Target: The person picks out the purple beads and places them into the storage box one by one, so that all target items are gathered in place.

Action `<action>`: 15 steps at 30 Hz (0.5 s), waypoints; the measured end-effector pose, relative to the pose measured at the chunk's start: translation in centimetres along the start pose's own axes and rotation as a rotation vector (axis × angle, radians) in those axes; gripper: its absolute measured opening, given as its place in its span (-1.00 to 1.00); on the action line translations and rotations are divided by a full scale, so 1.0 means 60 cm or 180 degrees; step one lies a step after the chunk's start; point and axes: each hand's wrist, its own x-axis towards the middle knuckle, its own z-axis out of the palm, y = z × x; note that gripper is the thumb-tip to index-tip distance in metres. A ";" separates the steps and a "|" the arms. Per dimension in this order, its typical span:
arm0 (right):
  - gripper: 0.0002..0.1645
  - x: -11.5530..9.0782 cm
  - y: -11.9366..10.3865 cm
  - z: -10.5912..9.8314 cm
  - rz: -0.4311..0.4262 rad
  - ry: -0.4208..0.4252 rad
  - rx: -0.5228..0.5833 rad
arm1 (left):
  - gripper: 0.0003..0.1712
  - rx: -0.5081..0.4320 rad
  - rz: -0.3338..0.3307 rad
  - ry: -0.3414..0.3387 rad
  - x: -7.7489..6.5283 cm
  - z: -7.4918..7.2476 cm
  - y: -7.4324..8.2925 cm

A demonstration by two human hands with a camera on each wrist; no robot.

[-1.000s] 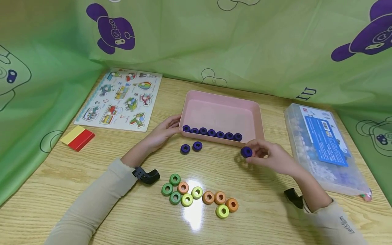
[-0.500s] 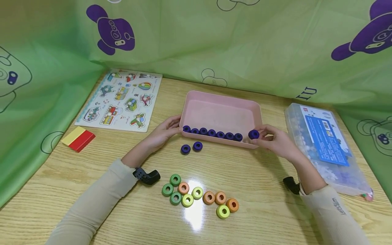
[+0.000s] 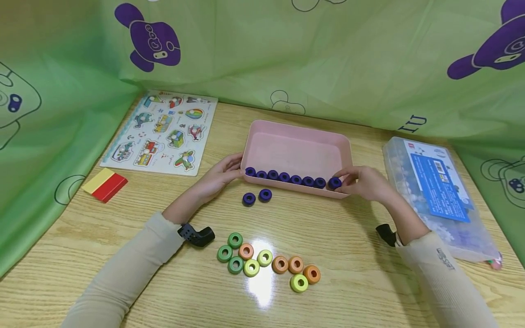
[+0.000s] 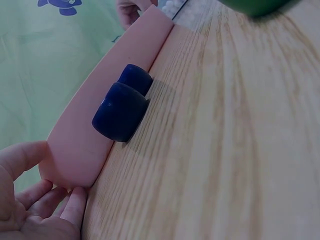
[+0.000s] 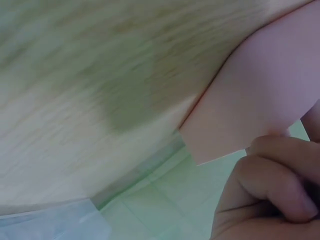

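Observation:
A pink tray [image 3: 295, 150] lies on the table with a row of dark blue ring beads [image 3: 284, 177] along the inside of its near wall. My left hand [image 3: 221, 177] holds the tray's near left corner, the thumb at the rim and the fingers lower down in the left wrist view. At the row's right end, my right hand [image 3: 362, 182] pinches a blue ring bead [image 3: 334, 183] inside the near right corner; the right wrist view hides that bead. Two more blue beads, a left one [image 3: 248, 199] and a right one [image 3: 265, 195], stand just outside the near wall.
Green beads [image 3: 224, 253], orange beads [image 3: 280, 264] and yellow beads [image 3: 299, 283] lie loosely grouped nearer the body. A picture puzzle board [image 3: 164, 132] and a yellow-and-red block [image 3: 105, 185] are on the left. To the right lies a clear plastic case [image 3: 439, 200]. Green curtain [image 3: 328, 68] hangs behind.
My right hand has carried its blue bead from in front of the tray over the right corner, then down and left to the row's end. My left hand keeps its place.

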 end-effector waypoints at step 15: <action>-0.47 -0.007 -0.006 -0.015 0.0009 -0.0077 0.0128 | -0.36 0.0023 0.0009 0.0011 0.002 -0.001 -0.004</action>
